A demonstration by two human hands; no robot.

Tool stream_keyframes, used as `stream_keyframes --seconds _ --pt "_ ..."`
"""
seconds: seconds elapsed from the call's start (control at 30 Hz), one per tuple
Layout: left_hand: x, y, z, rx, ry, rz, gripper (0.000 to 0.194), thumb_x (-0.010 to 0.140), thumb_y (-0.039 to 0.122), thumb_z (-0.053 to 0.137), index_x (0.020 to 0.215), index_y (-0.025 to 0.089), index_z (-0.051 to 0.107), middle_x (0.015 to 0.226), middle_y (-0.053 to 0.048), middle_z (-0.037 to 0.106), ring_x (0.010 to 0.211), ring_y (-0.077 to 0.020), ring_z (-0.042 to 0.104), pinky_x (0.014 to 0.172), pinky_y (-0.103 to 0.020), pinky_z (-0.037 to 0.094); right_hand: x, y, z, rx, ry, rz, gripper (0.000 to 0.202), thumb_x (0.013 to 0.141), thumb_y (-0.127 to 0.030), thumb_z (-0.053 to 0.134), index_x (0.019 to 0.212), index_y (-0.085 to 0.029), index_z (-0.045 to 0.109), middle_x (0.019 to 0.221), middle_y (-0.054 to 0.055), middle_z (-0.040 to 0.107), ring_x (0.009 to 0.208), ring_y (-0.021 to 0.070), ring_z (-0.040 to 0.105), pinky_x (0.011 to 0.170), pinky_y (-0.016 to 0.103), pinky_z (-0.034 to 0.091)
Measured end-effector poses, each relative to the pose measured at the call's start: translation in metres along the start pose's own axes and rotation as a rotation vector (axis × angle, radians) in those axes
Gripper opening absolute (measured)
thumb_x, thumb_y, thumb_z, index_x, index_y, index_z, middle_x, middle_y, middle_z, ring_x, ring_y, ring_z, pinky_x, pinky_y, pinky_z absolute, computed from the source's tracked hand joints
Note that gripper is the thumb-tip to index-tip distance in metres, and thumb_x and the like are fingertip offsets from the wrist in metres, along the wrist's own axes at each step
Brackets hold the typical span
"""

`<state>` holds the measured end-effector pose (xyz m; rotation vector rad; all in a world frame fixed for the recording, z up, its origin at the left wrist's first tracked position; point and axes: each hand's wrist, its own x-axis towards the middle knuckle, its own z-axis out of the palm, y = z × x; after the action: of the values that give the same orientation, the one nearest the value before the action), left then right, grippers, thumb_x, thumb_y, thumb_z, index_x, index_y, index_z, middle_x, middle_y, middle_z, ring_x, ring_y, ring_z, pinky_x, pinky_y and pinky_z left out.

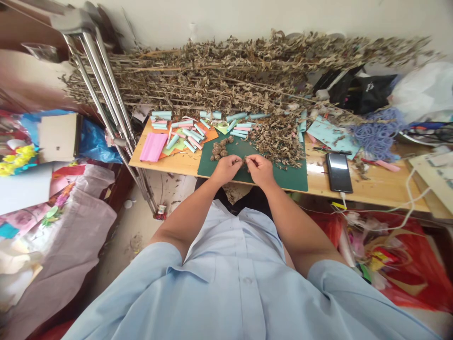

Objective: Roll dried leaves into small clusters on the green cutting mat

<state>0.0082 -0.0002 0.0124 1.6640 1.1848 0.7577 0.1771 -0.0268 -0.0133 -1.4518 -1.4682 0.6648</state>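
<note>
Pinched narrowly between the fingertips of the left hand [226,170] and right hand [261,171], seemingly a small bit of dried plant [245,161], above the front part of the green mat [290,180]. Could crumble from too hard a squeeze, or drop to the floor [122,236] from so near the edge. Beside the left hand, brown clumps [219,150], likely to roll at a wrist's nudge. Beside the right hand, loose dried leaves [279,141], easily scattered across the tabletop [184,165] by a sleeve or forearm brushing past. Farther right, a phone [339,172], prone to sliding if tugged by the cable [342,198].
</note>
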Motion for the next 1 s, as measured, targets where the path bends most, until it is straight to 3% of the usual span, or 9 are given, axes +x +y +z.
stream_keyframes --seconds 0.3,0.57,1.0 --pt "0.0000 0.0000 -0.0002 -0.102 0.008 -0.040 0.021 0.089 0.029 0.055 0.092 0.015 0.070 0.060 0.002 0.059 0.056 -0.0114 0.054 0.057 -0.023 0.040 0.0004 0.0054 0.0032 -0.140 -0.007 -0.188 0.017 0.092 -0.030 0.057 0.089 -0.022 0.071 0.088 0.006 0.074 0.079 0.0200 0.066 0.077 0.035 0.053" --pt "0.0016 -0.0004 0.0015 -0.090 0.049 -0.042 0.020 0.089 0.030 0.055 0.087 0.015 0.068 0.058 0.002 0.058 0.054 -0.0115 0.053 0.057 -0.024 0.040 -0.0018 -0.0013 -0.0006 -0.107 -0.067 -0.250 0.022 0.097 -0.032 0.054 0.096 -0.022 0.074 0.094 0.008 0.075 0.086 0.0218 0.069 0.083 0.037 0.055" --pt "0.0011 0.0009 0.0010 -0.081 0.022 -0.066 0.024 0.089 0.034 0.056 0.086 0.014 0.069 0.057 0.001 0.057 0.054 -0.0116 0.052 0.056 -0.024 0.039 -0.0038 0.0014 0.0026 -0.245 -0.027 -0.409 0.020 0.100 -0.025 0.051 0.097 -0.022 0.070 0.092 0.009 0.072 0.088 0.0229 0.067 0.082 0.036 0.054"
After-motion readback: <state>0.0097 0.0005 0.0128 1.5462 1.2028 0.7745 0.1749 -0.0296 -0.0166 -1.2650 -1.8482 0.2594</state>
